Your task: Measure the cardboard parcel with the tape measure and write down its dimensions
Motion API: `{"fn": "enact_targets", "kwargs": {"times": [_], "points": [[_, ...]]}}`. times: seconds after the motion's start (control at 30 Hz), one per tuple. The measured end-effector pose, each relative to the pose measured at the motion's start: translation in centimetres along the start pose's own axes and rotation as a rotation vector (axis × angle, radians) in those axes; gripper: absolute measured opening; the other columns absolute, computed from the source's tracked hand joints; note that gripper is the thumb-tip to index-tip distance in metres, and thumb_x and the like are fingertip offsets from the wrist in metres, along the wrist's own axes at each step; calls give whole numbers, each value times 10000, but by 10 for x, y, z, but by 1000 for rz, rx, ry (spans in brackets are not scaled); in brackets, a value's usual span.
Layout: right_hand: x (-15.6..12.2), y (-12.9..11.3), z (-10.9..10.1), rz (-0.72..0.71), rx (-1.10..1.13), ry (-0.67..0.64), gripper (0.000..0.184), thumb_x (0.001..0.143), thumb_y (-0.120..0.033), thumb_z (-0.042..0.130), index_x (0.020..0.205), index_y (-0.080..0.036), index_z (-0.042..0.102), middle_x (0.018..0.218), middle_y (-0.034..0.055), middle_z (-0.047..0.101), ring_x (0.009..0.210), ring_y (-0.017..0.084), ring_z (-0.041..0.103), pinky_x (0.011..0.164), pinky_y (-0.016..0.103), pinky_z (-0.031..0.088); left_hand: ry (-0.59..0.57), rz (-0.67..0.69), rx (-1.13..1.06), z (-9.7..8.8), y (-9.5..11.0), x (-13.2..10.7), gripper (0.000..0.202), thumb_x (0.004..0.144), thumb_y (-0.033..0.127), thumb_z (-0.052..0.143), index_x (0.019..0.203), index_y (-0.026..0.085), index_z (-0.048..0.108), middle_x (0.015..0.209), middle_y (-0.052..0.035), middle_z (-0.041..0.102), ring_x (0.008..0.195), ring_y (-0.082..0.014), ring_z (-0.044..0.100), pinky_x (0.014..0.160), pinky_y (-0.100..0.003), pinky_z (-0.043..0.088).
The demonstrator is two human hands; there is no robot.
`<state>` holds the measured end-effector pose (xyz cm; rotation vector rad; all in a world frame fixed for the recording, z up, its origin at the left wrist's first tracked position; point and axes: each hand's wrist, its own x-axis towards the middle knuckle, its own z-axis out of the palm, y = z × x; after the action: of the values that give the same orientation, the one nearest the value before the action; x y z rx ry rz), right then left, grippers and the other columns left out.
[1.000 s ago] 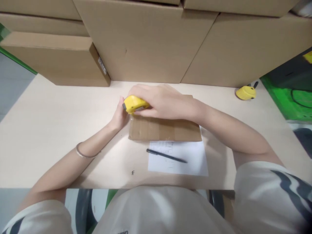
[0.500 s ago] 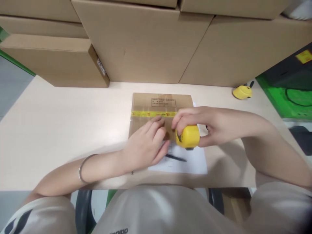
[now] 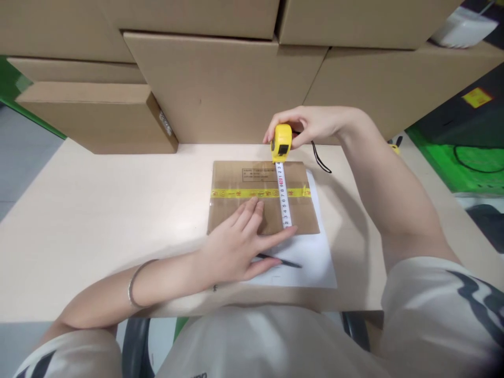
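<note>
A flat cardboard box (image 3: pixel 232 214) with a yellow printed tape strip lies on the table. In my right hand (image 3: pixel 311 125), just past the box's far edge, is a yellow tape measure (image 3: pixel 282 139), its black wrist cord (image 3: pixel 321 160) hanging loose. The white blade (image 3: pixel 283 195) runs out of it across the box toward the near edge. My left hand (image 3: pixel 236 244) rests with fingers spread over the box's near part, one fingertip touching the blade's near end. Under the box and that hand is a white paper sheet (image 3: pixel 311 273), with a black pen (image 3: pixel 289 262) on it partly covered.
Large cardboard boxes (image 3: pixel 220 89) form a wall along the table's back, with a smaller carton (image 3: pixel 94 123) at the left. A second yellow object (image 3: pixel 395 149) shows at the far right, partly behind my right arm. The table's front edge (image 3: pixel 90 319) is close to my body.
My right hand has moved away from me to beyond the box, drawing the blade out across it. My left hand has spread its fingers, one now at the blade's end.
</note>
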<state>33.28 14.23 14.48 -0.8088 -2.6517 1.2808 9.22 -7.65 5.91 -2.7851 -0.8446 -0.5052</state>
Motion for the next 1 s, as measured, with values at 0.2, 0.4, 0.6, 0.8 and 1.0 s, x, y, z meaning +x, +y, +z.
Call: {"fn": "enact_targets", "kwargs": {"times": [0.2,0.4,0.6,0.8,1.0], "points": [[13,17,-9,53,18,-32,401,778,-320,756,1160,-229,678,1206,24,690,1119,191,616,956,307,494,7,-7,-2,1,0,0,679,949,676,454,1528,322,413,1256,-199,596,1288,-430,564,1000,-536,503],[-9,-11,5,-22,-68,35,377,773,-266,742,1141,-228,674,1152,15,692,1033,168,622,885,276,499,37,7,46,-1,-1,4,625,968,634,463,1508,327,401,1195,-165,630,1250,-398,612,986,-531,526],[-55,-73,70,-146,-146,-130,294,802,-152,650,1085,-231,671,1117,17,681,1018,158,635,887,274,507,175,-87,-217,-3,-3,4,309,1038,435,389,1105,150,489,1197,-227,618,1246,-372,610,941,-530,596],[-105,-68,101,-107,-7,128,403,728,-51,655,1068,-266,647,1190,22,683,1072,174,659,897,287,517,172,-294,-621,-26,-19,4,244,1006,332,520,1183,172,468,1216,-168,643,1226,-281,638,985,-464,601],[-108,-11,106,271,894,837,222,685,-263,704,890,-208,639,987,51,741,534,55,455,481,192,379,332,-1023,-824,-11,-86,-5,517,927,602,583,1300,244,596,1466,-103,573,1390,-329,531,1175,-550,449]]}}
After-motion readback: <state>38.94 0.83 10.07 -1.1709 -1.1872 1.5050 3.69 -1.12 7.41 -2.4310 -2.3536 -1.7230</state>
